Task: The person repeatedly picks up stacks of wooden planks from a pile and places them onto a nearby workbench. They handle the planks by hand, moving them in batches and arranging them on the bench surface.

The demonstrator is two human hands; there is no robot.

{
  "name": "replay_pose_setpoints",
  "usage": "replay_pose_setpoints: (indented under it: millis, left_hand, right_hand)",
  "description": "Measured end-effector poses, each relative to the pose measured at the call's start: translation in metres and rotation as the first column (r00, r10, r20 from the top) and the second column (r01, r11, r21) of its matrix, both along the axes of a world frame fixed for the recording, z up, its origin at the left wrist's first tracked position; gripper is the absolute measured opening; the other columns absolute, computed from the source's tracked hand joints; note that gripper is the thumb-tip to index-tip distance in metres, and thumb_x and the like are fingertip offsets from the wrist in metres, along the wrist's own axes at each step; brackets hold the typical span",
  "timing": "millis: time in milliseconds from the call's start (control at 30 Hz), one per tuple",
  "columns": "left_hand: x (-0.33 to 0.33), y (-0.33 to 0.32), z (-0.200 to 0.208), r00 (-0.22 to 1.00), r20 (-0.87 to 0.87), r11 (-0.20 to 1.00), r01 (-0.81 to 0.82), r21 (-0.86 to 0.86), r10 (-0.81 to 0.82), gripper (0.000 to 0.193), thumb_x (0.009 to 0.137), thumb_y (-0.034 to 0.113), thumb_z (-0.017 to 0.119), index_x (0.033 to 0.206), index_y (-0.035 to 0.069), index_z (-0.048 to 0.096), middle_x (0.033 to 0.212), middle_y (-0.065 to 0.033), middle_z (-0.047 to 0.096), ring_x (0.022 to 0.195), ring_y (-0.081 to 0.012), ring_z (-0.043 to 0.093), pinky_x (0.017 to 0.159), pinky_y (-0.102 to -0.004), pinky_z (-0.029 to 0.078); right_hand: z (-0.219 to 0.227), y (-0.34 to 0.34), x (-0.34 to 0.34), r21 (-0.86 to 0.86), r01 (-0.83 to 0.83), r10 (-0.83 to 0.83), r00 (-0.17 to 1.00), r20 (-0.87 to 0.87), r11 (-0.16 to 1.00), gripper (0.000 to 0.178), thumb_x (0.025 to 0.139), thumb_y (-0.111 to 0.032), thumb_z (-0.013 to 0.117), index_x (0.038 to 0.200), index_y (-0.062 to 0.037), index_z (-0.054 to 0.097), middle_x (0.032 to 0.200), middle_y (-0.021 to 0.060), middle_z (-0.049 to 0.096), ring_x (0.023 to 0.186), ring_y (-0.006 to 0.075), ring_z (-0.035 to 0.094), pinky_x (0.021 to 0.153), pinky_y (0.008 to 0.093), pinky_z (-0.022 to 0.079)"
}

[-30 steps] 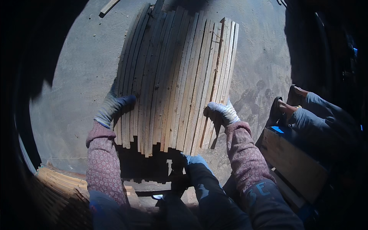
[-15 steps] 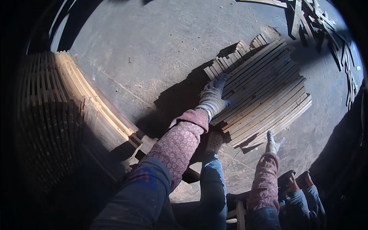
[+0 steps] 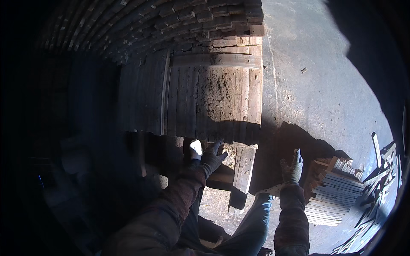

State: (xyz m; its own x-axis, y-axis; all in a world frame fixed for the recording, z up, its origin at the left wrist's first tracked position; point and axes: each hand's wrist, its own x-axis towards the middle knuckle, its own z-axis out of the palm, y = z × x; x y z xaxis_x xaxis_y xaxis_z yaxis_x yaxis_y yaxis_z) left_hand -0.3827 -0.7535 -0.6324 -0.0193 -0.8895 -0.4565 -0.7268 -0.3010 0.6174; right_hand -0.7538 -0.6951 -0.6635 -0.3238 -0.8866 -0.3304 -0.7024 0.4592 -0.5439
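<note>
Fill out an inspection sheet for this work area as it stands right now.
Surface: bare concrete floor, dusty, half in sun and half in shadow.
Job's things: stack of thin wooden slats on the floor by the right hand; flat wooden pallet ahead.
Clutter: loose wood offcuts scattered at the right edge.
Hands: left hand, gloved, fingers spread near the pallet's edge, holding nothing; right hand, gloved, open, raised beside the slats.
Cables: nothing seen.
Surroundings: large pile of stacked timber behind the pallet; the left side is too dark to read.
</note>
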Motion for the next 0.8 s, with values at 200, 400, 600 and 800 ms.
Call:
replay_pose_setpoints:
  millis: [200,400,600,800]
  left_hand:
    - [0.231,-0.109,-0.016,0.798,0.549,0.968,-0.213,-0.132,0.250,0.102,0.075,0.048,0.080,0.155,0.017,0.026,0.156,-0.0223,0.030,0.143,-0.0442,0.028,0.115,-0.0605,0.027]
    - [0.340,-0.214,-0.051,0.759,0.606,0.960,-0.090,-0.264,0.238,0.106,0.074,0.053,0.079,0.156,0.019,0.022,0.160,-0.0211,0.020,0.140,-0.0454,0.031,0.113,-0.0614,0.030]
    - [0.331,-0.241,-0.057,0.685,0.705,0.978,-0.194,-0.072,0.187,0.112,0.074,0.057,0.077,0.159,0.022,0.012,0.162,-0.0184,0.017,0.139,-0.0473,0.028,0.114,-0.0606,0.028]
    - [0.317,-0.264,-0.067,0.605,0.785,0.990,-0.118,-0.078,0.134,0.109,0.074,0.061,0.074,0.158,0.023,0.016,0.160,-0.0178,0.020,0.134,-0.0451,0.035,0.111,-0.0605,0.032]
  right_hand:
    - [0.032,-0.246,0.193,-0.047,-0.388,0.374,0.909,-0.181,0.920,0.095,0.075,-0.032,0.082,0.153,-0.0107,0.031,0.147,0.0160,0.046,0.132,0.0367,0.045,0.107,0.0489,0.038]
    - [0.032,-0.393,0.321,0.152,-0.431,0.457,0.833,-0.311,0.890,0.111,0.070,-0.033,0.086,0.157,-0.0122,0.021,0.151,0.0155,0.041,0.138,0.0366,0.039,0.108,0.0543,0.036]
    - [0.013,-0.487,0.327,0.277,-0.464,0.539,0.754,-0.376,0.842,0.115,0.065,-0.032,0.088,0.157,-0.0149,0.021,0.151,0.0141,0.041,0.141,0.0364,0.036,0.110,0.0547,0.035]
    - [-0.027,-0.514,0.280,0.180,-0.668,0.675,0.624,-0.393,0.722,0.082,0.074,-0.048,0.082,0.144,-0.0231,0.046,0.143,0.0141,0.051,0.132,0.0368,0.047,0.103,0.0496,0.043]
